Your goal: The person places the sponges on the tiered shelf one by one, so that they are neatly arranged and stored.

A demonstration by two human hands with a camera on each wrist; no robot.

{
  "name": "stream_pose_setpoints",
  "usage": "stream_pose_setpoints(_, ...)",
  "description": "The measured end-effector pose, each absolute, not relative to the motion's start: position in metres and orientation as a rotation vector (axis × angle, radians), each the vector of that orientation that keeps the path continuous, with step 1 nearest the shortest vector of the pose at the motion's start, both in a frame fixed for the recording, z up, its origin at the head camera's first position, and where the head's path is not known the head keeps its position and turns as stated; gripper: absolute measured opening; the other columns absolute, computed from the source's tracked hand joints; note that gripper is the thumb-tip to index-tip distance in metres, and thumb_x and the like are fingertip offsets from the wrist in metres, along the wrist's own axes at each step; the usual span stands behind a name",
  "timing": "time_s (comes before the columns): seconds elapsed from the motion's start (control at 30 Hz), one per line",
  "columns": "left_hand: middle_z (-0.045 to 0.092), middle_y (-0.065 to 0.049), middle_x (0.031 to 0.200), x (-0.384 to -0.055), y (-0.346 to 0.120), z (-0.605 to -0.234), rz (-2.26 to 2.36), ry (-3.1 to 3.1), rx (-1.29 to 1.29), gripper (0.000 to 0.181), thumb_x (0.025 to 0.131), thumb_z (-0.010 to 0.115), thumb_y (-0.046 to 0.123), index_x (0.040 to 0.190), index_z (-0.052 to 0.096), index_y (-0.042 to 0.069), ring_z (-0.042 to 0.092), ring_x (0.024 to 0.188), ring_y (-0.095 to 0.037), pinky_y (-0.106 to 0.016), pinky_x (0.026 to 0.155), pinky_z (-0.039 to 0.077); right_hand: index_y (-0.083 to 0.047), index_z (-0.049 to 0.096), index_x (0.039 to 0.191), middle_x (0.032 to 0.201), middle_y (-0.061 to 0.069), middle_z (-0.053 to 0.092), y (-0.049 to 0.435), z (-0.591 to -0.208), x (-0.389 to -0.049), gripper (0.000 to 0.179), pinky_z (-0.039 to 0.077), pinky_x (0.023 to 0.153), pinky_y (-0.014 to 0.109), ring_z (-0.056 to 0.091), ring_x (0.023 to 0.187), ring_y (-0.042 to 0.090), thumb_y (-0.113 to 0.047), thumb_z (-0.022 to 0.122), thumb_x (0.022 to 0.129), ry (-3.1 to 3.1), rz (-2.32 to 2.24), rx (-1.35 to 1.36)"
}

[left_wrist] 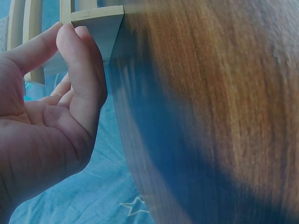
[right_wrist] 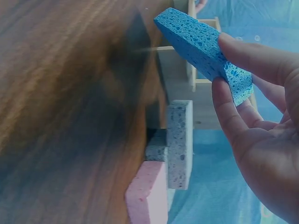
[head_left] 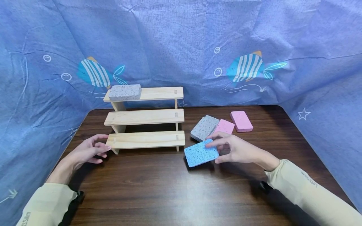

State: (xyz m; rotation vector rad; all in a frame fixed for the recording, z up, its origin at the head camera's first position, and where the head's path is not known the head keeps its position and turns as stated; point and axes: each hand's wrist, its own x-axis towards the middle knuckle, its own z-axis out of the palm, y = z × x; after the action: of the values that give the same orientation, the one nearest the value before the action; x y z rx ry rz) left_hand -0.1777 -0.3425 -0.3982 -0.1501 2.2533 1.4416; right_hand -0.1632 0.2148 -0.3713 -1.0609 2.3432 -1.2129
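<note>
My right hand pinches a blue sponge by its right end, thumb on one side and fingers on the other. A dark shadow lies on the table under the sponge. In the right wrist view the blue sponge slants up and away from the fingertips. At the left, my left hand pinches the left end of the lowest board of a three-tier wooden shelf. The left wrist view has its thumb and forefinger meeting at the board's edge.
A grey sponge lies on the left of the top tier. Beyond the right hand, another grey sponge leans by a pink sponge; a second pink sponge lies farther right. Blue fish-print cloth hangs behind the brown table.
</note>
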Motion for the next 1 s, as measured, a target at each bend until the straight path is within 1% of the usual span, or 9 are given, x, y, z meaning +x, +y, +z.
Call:
stream_pose_setpoints(0.13, 0.065, -0.004, 0.104, -0.178, -0.343, -0.398, 1.442, 2.25, -0.151, 0.078, 0.1, 0.067, 0.02, 0.156, 0.016, 0.001, 0.066, 0.078, -0.014, -0.033, 0.062, 0.06, -0.009, 0.07, 0.129, 0.145, 0.011, 0.049, 0.213, -0.363, -0.165, 0.051, 0.054, 0.091, 0.029, 0.058, 0.111, 0.016, -0.011, 0.087, 0.081, 2.381, -1.231, -1.065)
stream_pose_setpoints(0.27, 0.065, -0.004, 0.104, -0.178, -0.343, -0.398, 1.451, 2.244, -0.154, 0.078, 0.1, 0.068, 0.02, 0.156, 0.017, 0.002, 0.066, 0.078, -0.015, -0.033, 0.062, 0.06, -0.008, 0.071, 0.128, 0.145, 0.013, 0.049, 0.21, -0.354, -0.168, 0.051, 0.056, 0.085, 0.029, 0.062, 0.101, 0.016, -0.011, 0.088, 0.08, 2.396, -1.271, -1.072)
stream_pose_setpoints(0.33, 0.065, -0.004, 0.104, -0.178, -0.343, -0.398, 1.454, 2.244, -0.147, 0.077, 0.1, 0.068, 0.02, 0.156, 0.017, 0.002, 0.066, 0.078, -0.015, -0.033, 0.062, 0.059, -0.009, 0.071, 0.128, 0.145, 0.012, 0.05, 0.208, -0.348, -0.17, 0.051, 0.055, 0.083, 0.029, 0.061, 0.101, 0.015, -0.012, 0.089, 0.08, 2.42, -1.273, -1.073)
stream_pose_setpoints(0.43, 0.066, -0.003, 0.103, -0.178, -0.343, -0.399, 1.457, 2.245, -0.15, 0.077, 0.1, 0.067, 0.019, 0.156, 0.017, 0.002, 0.066, 0.077, -0.015, -0.033, 0.062, 0.059, -0.013, 0.072, 0.128, 0.145, 0.007, 0.05, 0.206, -0.341, -0.172, 0.052, 0.053, 0.084, 0.029, 0.06, 0.105, 0.015, -0.016, 0.089, 0.079, 2.469, -1.252, -1.072)
stream_pose_setpoints(0.5, 0.065, -0.003, 0.102, -0.178, -0.343, -0.399, 1.454, 2.248, -0.147, 0.077, 0.1, 0.067, 0.019, 0.156, 0.017, 0.001, 0.066, 0.077, -0.015, -0.033, 0.062, 0.059, -0.012, 0.071, 0.129, 0.146, 0.006, 0.049, 0.204, -0.338, -0.173, 0.053, 0.054, 0.086, 0.031, 0.063, 0.103, 0.015, -0.017, 0.089, 0.08, 2.47, -1.264, -1.071)
stream_pose_setpoints(0.63, 0.065, -0.004, 0.103, -0.177, -0.342, -0.398, 1.453, 2.25, -0.147, 0.077, 0.1, 0.067, 0.019, 0.156, 0.017, 0.001, 0.066, 0.077, -0.014, -0.033, 0.062, 0.059, -0.005, 0.063, 0.137, 0.147, 0.01, 0.045, 0.2, -0.335, -0.176, 0.06, 0.057, 0.085, 0.035, 0.068, 0.093, 0.023, -0.007, 0.086, 0.082, 2.347, -1.407, -1.073)
stream_pose_setpoints(0.73, 0.065, -0.006, 0.104, -0.177, -0.342, -0.398, 1.458, 2.248, -0.147, 0.078, 0.099, 0.068, 0.019, 0.156, 0.017, 0.001, 0.066, 0.077, -0.014, -0.033, 0.062, 0.059, -0.002, 0.054, 0.144, 0.145, 0.011, 0.046, 0.195, -0.334, -0.177, 0.071, 0.057, 0.085, 0.035, 0.064, 0.099, 0.027, -0.001, 0.085, 0.08, 2.275, -1.498, -1.064)
stream_pose_setpoints(0.83, 0.065, -0.007, 0.105, -0.176, -0.342, -0.397, 1.462, 2.246, -0.147, 0.078, 0.099, 0.069, 0.02, 0.155, 0.018, 0.002, 0.066, 0.077, -0.015, -0.033, 0.062, 0.06, -0.004, 0.048, 0.149, 0.142, 0.011, 0.048, 0.191, -0.331, -0.177, 0.08, 0.057, 0.086, 0.035, 0.06, 0.105, 0.028, 0.0, 0.086, 0.079, 2.279, -1.522, -1.035)
stream_pose_setpoints(1.0, 0.065, -0.008, 0.105, -0.176, -0.342, -0.397, 1.46, 2.252, -0.141, 0.077, 0.099, 0.068, 0.02, 0.155, 0.019, 0.002, 0.066, 0.078, -0.015, -0.033, 0.062, 0.06, -0.004, 0.048, 0.147, 0.138, 0.011, 0.052, 0.185, -0.326, -0.179, 0.08, 0.058, 0.086, 0.038, 0.062, 0.104, 0.031, 0.001, 0.087, 0.077, 2.289, -1.537, -1.006)
